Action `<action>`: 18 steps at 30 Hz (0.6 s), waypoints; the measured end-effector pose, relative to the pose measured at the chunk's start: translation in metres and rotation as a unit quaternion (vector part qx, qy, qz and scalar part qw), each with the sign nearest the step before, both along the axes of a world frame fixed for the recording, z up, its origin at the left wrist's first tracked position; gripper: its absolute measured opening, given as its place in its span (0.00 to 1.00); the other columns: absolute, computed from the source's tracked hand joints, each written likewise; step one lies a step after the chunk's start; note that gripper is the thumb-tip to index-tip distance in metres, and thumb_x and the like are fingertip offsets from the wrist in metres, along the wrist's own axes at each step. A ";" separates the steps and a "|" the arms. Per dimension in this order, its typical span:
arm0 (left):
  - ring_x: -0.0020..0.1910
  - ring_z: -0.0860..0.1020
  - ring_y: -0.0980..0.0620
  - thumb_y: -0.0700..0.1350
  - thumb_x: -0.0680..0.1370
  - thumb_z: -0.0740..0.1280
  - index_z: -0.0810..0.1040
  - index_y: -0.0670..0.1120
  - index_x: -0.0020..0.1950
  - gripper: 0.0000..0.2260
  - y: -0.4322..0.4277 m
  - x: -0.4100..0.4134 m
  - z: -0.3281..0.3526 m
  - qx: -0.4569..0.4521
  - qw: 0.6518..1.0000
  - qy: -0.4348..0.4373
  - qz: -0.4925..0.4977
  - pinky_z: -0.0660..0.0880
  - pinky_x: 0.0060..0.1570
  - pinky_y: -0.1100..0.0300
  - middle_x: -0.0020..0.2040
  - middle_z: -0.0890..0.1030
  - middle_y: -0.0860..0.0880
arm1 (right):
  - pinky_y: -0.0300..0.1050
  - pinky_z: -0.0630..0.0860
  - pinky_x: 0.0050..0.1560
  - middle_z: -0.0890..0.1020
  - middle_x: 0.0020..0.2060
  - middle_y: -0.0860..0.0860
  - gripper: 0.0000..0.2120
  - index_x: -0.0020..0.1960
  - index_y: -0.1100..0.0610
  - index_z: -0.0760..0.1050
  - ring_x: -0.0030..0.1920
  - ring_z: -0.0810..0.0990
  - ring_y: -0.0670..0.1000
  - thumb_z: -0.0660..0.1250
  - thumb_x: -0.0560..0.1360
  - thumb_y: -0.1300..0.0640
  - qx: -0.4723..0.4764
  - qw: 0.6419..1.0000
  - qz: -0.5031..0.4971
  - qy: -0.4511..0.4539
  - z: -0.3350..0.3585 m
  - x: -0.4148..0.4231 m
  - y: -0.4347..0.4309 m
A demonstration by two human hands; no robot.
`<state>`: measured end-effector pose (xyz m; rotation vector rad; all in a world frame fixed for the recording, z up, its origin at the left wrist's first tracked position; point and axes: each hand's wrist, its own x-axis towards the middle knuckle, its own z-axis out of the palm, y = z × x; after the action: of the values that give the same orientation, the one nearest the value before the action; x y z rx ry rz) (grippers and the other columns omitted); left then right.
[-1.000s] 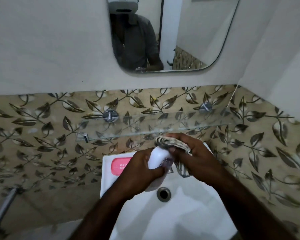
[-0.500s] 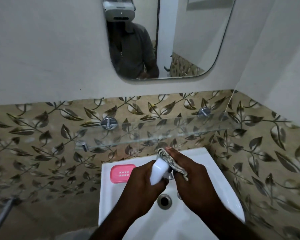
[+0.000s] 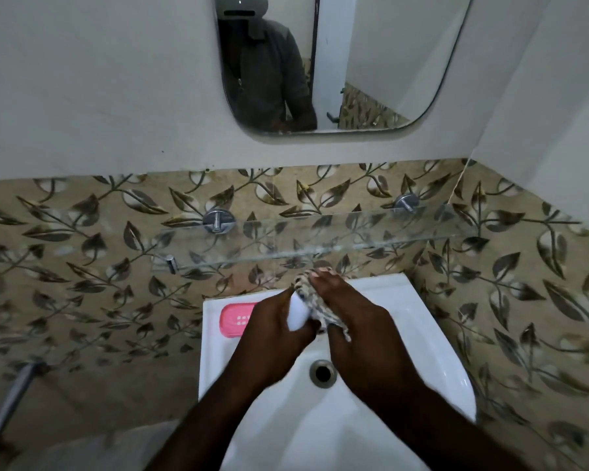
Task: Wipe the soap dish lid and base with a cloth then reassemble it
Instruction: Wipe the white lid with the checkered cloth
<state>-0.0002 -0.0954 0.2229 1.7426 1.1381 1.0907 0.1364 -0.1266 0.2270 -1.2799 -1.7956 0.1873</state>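
Here, above the white sink (image 3: 422,334), the left hand (image 3: 272,329) curls its fingers round the white soap dish lid (image 3: 298,313). The right hand (image 3: 354,321) holds a patterned cloth (image 3: 305,288) against the lid's right side, fingers together and clamped on the fabric. The pink base (image 3: 233,319) lies on the sink's far-left ledge, just beside the left hand.

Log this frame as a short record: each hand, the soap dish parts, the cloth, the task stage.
left hand: holds the white soap dish piece above the sink
right hand: holds the patterned cloth against that piece
pink soap dish piece: on the sink's back-left rim, untouched
stage: wiping; dish not reassembled
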 end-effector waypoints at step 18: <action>0.37 0.79 0.53 0.33 0.71 0.70 0.79 0.39 0.48 0.07 -0.006 0.005 -0.006 0.009 1.000 0.000 0.023 0.73 0.37 0.60 0.41 0.84 0.44 | 0.37 0.76 0.49 0.84 0.51 0.45 0.26 0.63 0.50 0.78 0.45 0.80 0.37 0.59 0.70 0.69 -0.104 0.991 -0.024 0.074 0.001 0.017 0.014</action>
<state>0.0049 -0.1014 0.2165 1.7387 1.1774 1.1324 0.1532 -0.1128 0.2281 -1.4157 -1.6487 0.4413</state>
